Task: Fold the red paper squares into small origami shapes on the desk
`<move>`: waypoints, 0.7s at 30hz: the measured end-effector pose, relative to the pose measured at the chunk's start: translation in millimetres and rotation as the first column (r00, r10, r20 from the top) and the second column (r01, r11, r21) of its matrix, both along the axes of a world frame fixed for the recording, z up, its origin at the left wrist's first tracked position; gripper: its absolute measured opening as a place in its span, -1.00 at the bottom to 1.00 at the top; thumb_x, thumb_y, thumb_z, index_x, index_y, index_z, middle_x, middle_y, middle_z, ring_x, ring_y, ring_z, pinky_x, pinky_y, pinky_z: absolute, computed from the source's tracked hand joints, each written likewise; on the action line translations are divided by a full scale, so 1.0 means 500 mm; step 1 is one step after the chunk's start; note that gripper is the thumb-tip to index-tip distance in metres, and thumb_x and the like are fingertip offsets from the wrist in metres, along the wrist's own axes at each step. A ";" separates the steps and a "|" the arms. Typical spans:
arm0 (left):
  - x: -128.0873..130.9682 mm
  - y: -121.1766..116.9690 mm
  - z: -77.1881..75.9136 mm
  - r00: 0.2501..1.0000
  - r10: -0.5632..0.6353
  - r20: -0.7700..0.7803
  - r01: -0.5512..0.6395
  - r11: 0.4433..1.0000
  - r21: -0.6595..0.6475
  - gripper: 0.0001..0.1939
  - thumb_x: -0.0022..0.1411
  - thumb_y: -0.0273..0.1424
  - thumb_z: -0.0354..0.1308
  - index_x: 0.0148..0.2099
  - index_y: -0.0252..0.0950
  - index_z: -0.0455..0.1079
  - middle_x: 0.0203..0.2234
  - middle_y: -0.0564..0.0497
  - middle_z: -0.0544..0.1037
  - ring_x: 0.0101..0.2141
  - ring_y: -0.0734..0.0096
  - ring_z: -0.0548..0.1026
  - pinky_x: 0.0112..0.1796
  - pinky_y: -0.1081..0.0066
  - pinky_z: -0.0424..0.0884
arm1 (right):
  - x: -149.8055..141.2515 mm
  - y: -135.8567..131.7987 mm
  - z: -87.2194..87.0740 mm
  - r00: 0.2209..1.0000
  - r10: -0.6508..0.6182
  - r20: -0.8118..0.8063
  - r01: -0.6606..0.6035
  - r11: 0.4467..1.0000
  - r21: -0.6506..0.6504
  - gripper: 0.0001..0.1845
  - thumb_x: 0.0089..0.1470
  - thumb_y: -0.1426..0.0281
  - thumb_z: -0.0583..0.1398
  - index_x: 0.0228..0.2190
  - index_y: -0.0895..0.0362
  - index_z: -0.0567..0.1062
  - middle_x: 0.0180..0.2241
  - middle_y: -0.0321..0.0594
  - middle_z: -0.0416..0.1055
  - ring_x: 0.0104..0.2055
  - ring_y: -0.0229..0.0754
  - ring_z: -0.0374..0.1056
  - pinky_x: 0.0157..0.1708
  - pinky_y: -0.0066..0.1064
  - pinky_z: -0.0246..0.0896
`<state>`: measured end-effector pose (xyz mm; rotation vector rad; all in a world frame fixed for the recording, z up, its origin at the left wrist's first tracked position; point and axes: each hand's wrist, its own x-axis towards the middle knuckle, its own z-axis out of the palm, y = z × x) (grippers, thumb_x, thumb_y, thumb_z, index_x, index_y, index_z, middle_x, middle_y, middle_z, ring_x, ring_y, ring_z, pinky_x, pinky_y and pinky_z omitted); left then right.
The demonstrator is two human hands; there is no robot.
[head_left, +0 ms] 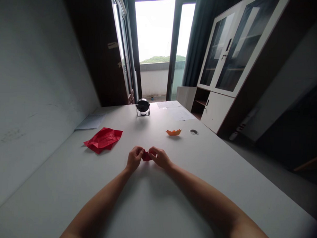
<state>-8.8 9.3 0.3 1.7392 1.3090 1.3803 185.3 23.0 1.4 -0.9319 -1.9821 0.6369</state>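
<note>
A small piece of folded red paper [146, 156] is held just above the white table, between my two hands. My left hand [135, 157] pinches its left edge with thumb and fingers. At its other edge, my right hand [159, 156] grips it the same way. Parts of the paper are hidden behind the fingertips. Beyond my right hand stands an orange folded paper boat [173, 132]. A larger creased red paper [104, 140] lies partly unfolded to the left of my left hand.
A round black device on a silver stand [143, 107] stands at the table's far end. White sheets lie on the table [197, 189], at the back right and by the left wall. A cable hole [194, 132] is near the right edge. White cabinets [223, 62] stand beyond.
</note>
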 end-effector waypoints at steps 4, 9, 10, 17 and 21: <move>-0.001 0.004 -0.004 0.998 0.019 0.064 -0.018 1.000 -0.018 -0.80 0.27 -0.24 0.13 -0.25 -0.26 0.45 -0.43 -0.01 0.55 -0.38 0.33 0.50 -0.26 0.36 0.40 | 0.004 0.004 -0.004 0.999 -0.010 0.037 0.008 1.000 0.028 -0.90 0.11 0.45 0.16 -0.44 0.11 0.47 -0.47 -0.30 0.44 -0.47 -0.30 0.26 -0.40 -0.49 0.16; -0.004 0.011 -0.007 0.983 0.050 0.178 -0.042 0.998 -0.046 -0.76 0.26 -0.18 0.15 -0.26 -0.27 0.42 -0.46 0.01 0.52 -0.41 0.34 0.48 -0.31 0.39 0.39 | 0.008 -0.002 0.006 0.992 0.034 0.123 -0.041 0.998 0.057 -0.84 0.14 0.44 0.13 -0.44 0.10 0.49 -0.41 -0.27 0.45 -0.45 -0.29 0.26 -0.38 -0.47 0.13; -0.006 0.013 -0.007 0.977 0.058 0.207 -0.048 0.997 -0.053 -0.75 0.26 -0.17 0.15 -0.27 -0.27 0.41 -0.47 0.02 0.51 -0.43 0.36 0.46 -0.34 0.40 0.38 | 0.008 -0.004 0.009 0.988 0.042 0.146 -0.052 0.996 0.066 -0.82 0.15 0.43 0.12 -0.44 0.10 0.49 -0.40 -0.26 0.45 -0.45 -0.29 0.25 -0.38 -0.47 0.12; -0.012 0.028 -0.020 0.913 0.096 0.397 -0.057 0.992 -0.109 -0.75 0.24 -0.18 0.16 -0.26 -0.28 0.34 -0.49 0.07 0.40 -0.50 0.48 0.33 -0.42 0.45 0.31 | 0.010 -0.001 0.006 0.966 -0.009 0.258 -0.028 0.990 0.140 -0.70 0.20 0.23 0.17 -0.52 0.11 0.42 -0.45 -0.28 0.37 -0.48 -0.31 0.14 -0.42 -0.48 -0.01; -0.008 0.032 -0.024 0.856 0.055 0.515 0.051 0.981 -0.190 -0.73 0.20 -0.18 0.17 -0.25 -0.27 0.27 -0.49 0.10 0.38 -0.51 0.52 0.32 -0.41 0.46 0.32 | 0.009 0.006 0.002 0.968 -0.099 0.233 0.066 0.987 0.143 -0.73 0.17 0.31 0.16 -0.54 0.11 0.38 -0.51 -0.31 0.32 -0.50 -0.30 0.10 -0.44 -0.47 -0.07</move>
